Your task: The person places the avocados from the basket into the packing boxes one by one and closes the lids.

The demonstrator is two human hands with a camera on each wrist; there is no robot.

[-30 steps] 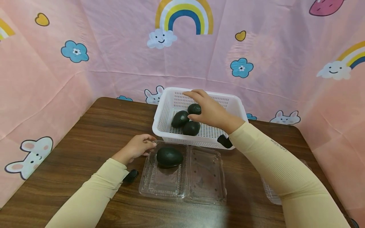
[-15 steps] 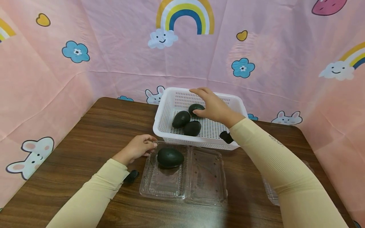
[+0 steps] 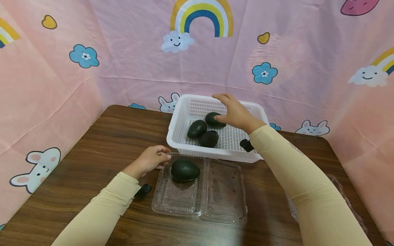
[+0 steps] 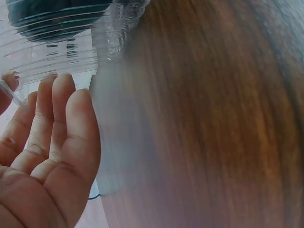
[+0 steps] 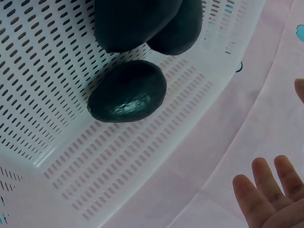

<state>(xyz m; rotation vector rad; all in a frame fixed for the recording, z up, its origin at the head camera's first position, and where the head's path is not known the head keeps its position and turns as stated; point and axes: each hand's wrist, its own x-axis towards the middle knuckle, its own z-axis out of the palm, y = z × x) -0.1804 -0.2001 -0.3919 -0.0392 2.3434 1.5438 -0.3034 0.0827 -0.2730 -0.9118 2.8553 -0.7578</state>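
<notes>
My left hand (image 3: 150, 159) pinches the back left rim of an open clear plastic clamshell box (image 3: 180, 201); thumb and forefinger meet at its edge in the left wrist view. One dark green avocado (image 3: 185, 171) lies toward the back of the box's left half. Behind it is a white slotted plastic basket (image 3: 221, 154) with three more avocados grouped at its left. My right hand (image 3: 237, 112) hovers over the basket, fingers spread and holding nothing. Its thumb overlaps the rearmost avocado (image 3: 213, 119) in the head view, but the right wrist view shows the fingers apart from that avocado (image 5: 128, 92).
The box's flat lid half (image 3: 224, 194) lies unfolded to the right on the brown wooden table (image 3: 132, 123). Another clear plastic container (image 3: 341, 191) sits at the right, partly hidden by the right sleeve. Pink printed cloth (image 3: 209, 61) hangs behind and along both sides.
My right hand has shifted a little to the right over the basket, uncovering more of the rearmost avocado. The left hand keeps its grip on the box rim. The head view has turned slightly left.
</notes>
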